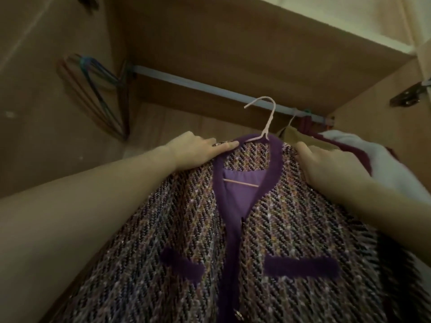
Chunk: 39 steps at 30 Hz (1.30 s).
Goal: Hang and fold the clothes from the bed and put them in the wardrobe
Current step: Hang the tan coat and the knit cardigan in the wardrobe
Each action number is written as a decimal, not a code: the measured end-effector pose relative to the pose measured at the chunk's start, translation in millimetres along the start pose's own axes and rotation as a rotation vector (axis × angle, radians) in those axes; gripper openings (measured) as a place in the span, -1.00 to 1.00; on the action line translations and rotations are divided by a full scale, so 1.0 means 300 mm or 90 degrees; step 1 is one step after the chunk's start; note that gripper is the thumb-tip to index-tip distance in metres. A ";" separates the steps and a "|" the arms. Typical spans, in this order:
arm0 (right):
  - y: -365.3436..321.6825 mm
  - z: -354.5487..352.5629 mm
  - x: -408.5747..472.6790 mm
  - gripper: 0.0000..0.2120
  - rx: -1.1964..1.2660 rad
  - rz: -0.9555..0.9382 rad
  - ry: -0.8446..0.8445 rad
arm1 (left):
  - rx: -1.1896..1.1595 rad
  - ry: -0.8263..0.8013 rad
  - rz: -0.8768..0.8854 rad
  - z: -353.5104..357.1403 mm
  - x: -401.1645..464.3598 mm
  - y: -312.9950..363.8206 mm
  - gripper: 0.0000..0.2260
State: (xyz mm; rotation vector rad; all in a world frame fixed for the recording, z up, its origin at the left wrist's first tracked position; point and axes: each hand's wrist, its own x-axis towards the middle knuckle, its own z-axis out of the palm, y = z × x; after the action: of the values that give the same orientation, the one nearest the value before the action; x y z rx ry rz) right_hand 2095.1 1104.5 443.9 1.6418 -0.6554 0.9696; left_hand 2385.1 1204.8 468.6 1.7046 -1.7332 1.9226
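Observation:
A purple tweed jacket (233, 229) with dark purple trim fills the lower middle of the head view, draped on a pale pink hanger (265, 117). The hanger's hook is raised just in front of the grey wardrobe rail (198, 86); I cannot tell whether it touches it. My left hand (198, 150) grips the jacket's left shoulder near the collar, thumb lying along the trim. My right hand (326, 164) holds the right shoulder, fingers curled over the fabric.
Several empty wire hangers (100, 89) hang at the rail's left end against the wardrobe side wall. Clothes in tan, maroon and white (363, 148) hang at the right end. A door hinge (410, 94) is on the right panel. A shelf board runs above the rail.

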 end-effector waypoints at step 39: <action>0.101 0.341 0.538 -0.65 -0.187 0.257 -0.161 | -0.590 -0.189 -0.391 0.533 0.541 0.238 -0.01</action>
State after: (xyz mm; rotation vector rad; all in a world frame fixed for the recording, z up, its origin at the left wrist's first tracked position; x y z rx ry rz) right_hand 2181.5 1007.0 586.9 1.4065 -1.2750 0.8995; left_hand 2380.7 968.0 498.5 1.8090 -1.5050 0.4952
